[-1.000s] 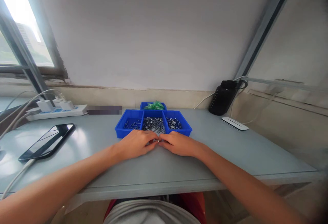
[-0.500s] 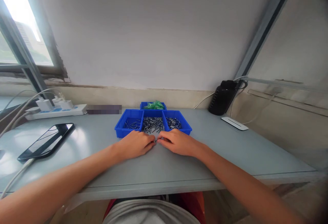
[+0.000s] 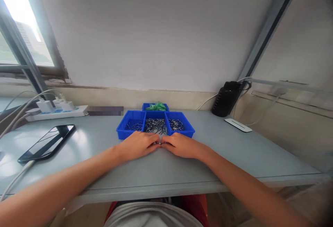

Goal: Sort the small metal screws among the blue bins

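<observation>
Left bin [image 3: 125,135]: beyond and left of your fingers [image 3: 151,139], loosely filled with slim metal parts [image 3: 134,126].
Left hand [image 3: 139,145]: thumb and finger pinched on a small metal piece [image 3: 158,143].
Middle bin [image 3: 155,114]: just beyond your fingertips, fuller.
Piece: between both hands' fingertips, mostly hidden; you seem to be fitting or adjusting it.
Right hand [image 3: 183,146]: fingertips pinched at its right end; the next move likely calls for steady, aligned pinches.
Right bin [image 3: 191,132]: beyond your right fingers, well stocked.
</observation>
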The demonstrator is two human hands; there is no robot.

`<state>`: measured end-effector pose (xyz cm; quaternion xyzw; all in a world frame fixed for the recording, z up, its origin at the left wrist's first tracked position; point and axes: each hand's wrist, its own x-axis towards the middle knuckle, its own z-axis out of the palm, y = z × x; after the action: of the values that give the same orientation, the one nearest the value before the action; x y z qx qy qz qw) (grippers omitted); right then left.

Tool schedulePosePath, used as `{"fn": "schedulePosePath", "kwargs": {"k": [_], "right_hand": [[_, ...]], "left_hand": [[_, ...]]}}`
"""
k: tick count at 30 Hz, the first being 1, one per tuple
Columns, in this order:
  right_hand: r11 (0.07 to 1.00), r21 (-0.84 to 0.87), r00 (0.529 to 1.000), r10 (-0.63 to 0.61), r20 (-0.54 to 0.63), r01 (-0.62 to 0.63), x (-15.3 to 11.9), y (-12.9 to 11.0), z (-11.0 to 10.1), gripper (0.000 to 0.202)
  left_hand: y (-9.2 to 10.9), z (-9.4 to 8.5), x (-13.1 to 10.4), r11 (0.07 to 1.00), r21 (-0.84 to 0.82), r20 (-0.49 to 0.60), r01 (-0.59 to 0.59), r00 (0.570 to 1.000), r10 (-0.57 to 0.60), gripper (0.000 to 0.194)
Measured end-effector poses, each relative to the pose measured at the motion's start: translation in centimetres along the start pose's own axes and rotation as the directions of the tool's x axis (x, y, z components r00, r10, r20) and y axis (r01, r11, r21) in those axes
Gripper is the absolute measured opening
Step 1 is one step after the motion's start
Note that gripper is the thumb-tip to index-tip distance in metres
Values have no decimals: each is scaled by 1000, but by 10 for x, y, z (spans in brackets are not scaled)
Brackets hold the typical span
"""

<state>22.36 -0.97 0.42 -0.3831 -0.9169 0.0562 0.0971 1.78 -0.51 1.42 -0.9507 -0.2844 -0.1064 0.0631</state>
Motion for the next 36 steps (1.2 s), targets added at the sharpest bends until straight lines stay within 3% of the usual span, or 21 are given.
{"fn": "schedulePosePath", "kwargs": {"k": [4, 11, 18, 26, 36], "right_hand": [[1000, 8, 1000, -8, -10, 8, 1, 1, 3, 29], [999, 32, 999, -31, -27, 32, 1, -2, 1, 27], [996, 81, 999, -41, -26, 43, 0, -3, 0, 25], [992, 127, 1000, 7, -21, -5, -2, -8, -7, 13], [995, 97, 1000, 8, -9, -7, -2, -8, -7, 25]], "left_hand": [[1, 0, 0, 997, -59, -33, -46, 998, 44, 24], [-1, 2, -1, 999, -49, -64, -4, 998, 1, 24], [2, 1, 0, 983, -182, -53, -10, 999, 0, 17], [3, -1, 0, 994, -92, 24, 57, 998, -55, 10], [-1, 5, -1, 999, 15, 36, 28, 999, -28, 25]]}}
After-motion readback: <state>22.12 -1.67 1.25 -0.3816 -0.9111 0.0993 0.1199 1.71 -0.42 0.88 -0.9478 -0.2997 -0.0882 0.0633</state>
